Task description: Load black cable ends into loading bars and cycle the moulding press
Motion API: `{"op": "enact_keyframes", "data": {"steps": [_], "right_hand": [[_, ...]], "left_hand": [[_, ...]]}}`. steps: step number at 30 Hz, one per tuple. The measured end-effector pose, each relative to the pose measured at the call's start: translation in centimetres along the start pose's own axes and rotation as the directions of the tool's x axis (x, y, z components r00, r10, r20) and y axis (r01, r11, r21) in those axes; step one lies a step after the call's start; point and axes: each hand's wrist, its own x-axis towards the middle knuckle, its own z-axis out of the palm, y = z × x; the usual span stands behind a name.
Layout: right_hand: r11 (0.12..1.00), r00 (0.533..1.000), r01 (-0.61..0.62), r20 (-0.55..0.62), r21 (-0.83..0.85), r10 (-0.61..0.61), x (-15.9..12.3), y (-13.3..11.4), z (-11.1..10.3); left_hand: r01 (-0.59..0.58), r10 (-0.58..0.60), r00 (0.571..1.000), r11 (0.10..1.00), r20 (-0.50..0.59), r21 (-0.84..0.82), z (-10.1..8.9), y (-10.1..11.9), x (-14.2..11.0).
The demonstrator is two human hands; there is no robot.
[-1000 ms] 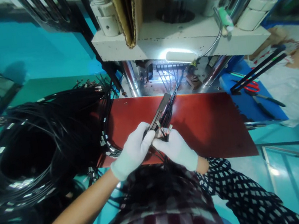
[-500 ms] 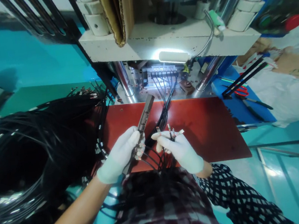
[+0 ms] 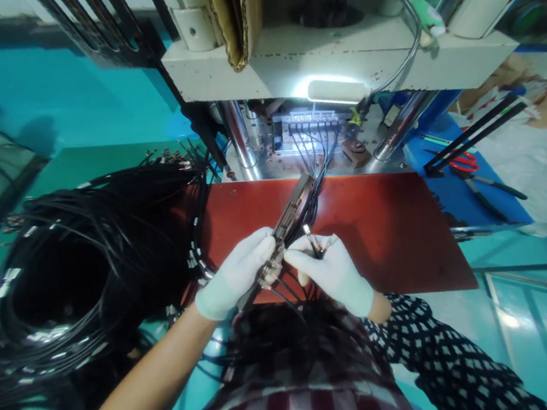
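Observation:
My left hand (image 3: 241, 264), in a white glove, is closed around a long dark metal bar with slots (image 3: 294, 209), which tilts up and away to the right. Small connector ends sit along the bar beside my left fingers. My right hand (image 3: 335, 272), gloved too, pinches several black cables with metal connector ends (image 3: 308, 231) that stick up past the fingers. Its fingertips are right against the bar's near side, and what they touch there is partly hidden. Further black cables (image 3: 289, 288) hang below both hands toward my lap.
Ahead stands a press (image 3: 336, 65) with a lit lamp (image 3: 336, 91) over a clear fixture (image 3: 312, 134) with cables in it. A red-brown board (image 3: 382, 231) lies under my hands. Coiled black cables (image 3: 61, 273) fill the left; red-handled pliers (image 3: 467, 166) lie right, on a blue surface.
My right fingertips have come up to the bar, closing the gap between the hands. Fewer connector ends stick up from my right hand. The whole view has shifted slightly.

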Motion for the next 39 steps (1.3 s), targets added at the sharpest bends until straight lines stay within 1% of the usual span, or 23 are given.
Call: {"op": "enact_keyframes", "data": {"steps": [3,5,7,9,10,11,12,14,16,18,20,22,23,24,25,27,29,30,33,36,38,39], "right_hand": [[0.999,0.999,0.041,0.034,0.005,-0.041,0.3,-0.3,0.1],[0.999,0.997,0.045,0.063,0.003,-0.045,0.5,-0.5,0.0],[0.999,0.997,0.029,0.073,-0.03,-0.027,0.7,-0.6,0.0],[0.998,0.998,0.002,0.057,-0.069,0.002,0.7,-0.4,0.0],[0.997,0.999,-0.007,0.05,-0.081,0.011,0.7,-0.3,0.1],[0.996,0.999,-0.011,0.049,-0.083,0.015,0.7,-0.1,0.0],[0.998,0.999,-0.007,0.043,-0.066,0.01,0.7,0.1,0.0],[1.0,1.0,0.02,-0.004,0.002,-0.02,0.6,0.5,0.0],[0.993,0.994,0.047,-0.106,0.106,-0.036,0.5,0.9,0.0],[0.979,0.973,0.093,-0.226,0.182,-0.05,0.4,1.1,-0.1],[0.972,0.949,0.14,-0.305,0.186,-0.079,0.3,1.3,-0.2],[0.979,0.937,0.155,-0.334,0.131,-0.104,0.2,1.3,-0.4],[0.986,0.941,0.144,-0.321,0.089,-0.109,0.2,1.1,-0.5],[0.991,0.952,0.129,-0.284,0.042,-0.112,0.1,0.9,-0.6],[0.993,0.967,0.116,-0.227,-0.009,-0.115,0.1,0.6,-0.8],[0.989,0.991,0.105,-0.07,-0.109,-0.113,0.1,0.0,-1.0],[0.984,0.994,0.099,0.064,-0.148,-0.09,0.4,-0.5,-1.1],[0.986,0.992,0.087,0.1,-0.141,-0.073,0.5,-0.7,-1.1],[0.998,0.992,0.026,0.125,-0.053,-0.019,1.0,-0.7,-0.8],[1.0,0.992,-0.005,0.124,0.015,0.003,1.1,-0.6,-0.5],[1.0,0.992,-0.015,0.126,0.002,0.014,0.8,-0.7,-0.5],[1.0,0.992,-0.022,0.125,-0.018,0.024,0.7,-0.7,-0.5]], "left_hand": [[0.021,-0.021,0.999,1.0,0.027,0.004,0.0,0.0,-0.1],[0.024,-0.026,0.999,0.998,0.04,0.051,0.0,0.1,-0.2],[0.004,-0.009,1.0,0.981,0.023,0.192,0.1,0.2,-0.3],[-0.035,0.05,0.998,0.921,-0.028,0.389,0.3,0.2,-0.2],[-0.047,0.079,0.996,0.882,-0.048,0.468,0.3,0.2,-0.1],[-0.052,0.097,0.993,0.858,-0.061,0.512,0.4,0.1,-0.1],[-0.054,0.103,0.993,0.855,-0.065,0.516,0.4,0.1,0.0],[-0.043,0.082,0.994,0.901,-0.07,0.432,0.4,0.2,0.1],[-0.025,0.055,0.995,0.949,-0.087,0.313,0.3,0.4,0.0],[-0.018,0.044,0.993,0.972,-0.108,0.235,0.1,0.8,-0.1],[-0.015,0.038,0.993,0.981,-0.113,0.194,-0.1,1.0,-0.3],[-0.012,0.03,0.994,0.987,-0.11,0.162,-0.1,1.1,-0.4],[-0.01,0.025,0.995,0.99,-0.101,0.142,-0.1,1.0,-0.4],[-0.01,0.02,0.996,0.993,-0.087,0.118,-0.1,0.9,-0.4],[-0.007,0.014,0.997,0.996,-0.071,0.093,-0.1,0.8,-0.4],[-0.003,0.005,0.999,0.998,-0.036,0.057,-0.1,0.6,-0.5],[-0.004,0.004,1.0,0.999,0.005,0.045,-0.1,0.3,-0.5],[-0.004,0.003,1.0,0.999,0.025,0.045,-0.2,0.2,-0.5],[-0.011,0.008,0.998,0.999,0.064,0.045,-0.3,0.0,-0.5],[-0.013,0.01,0.997,0.999,0.071,0.046,-0.4,0.1,-0.5],[-0.015,0.007,0.997,0.993,0.071,0.113,-0.4,0.3,-0.6],[-0.021,0.009,0.998,0.983,0.067,0.185,-0.4,0.4,-0.6]]}}
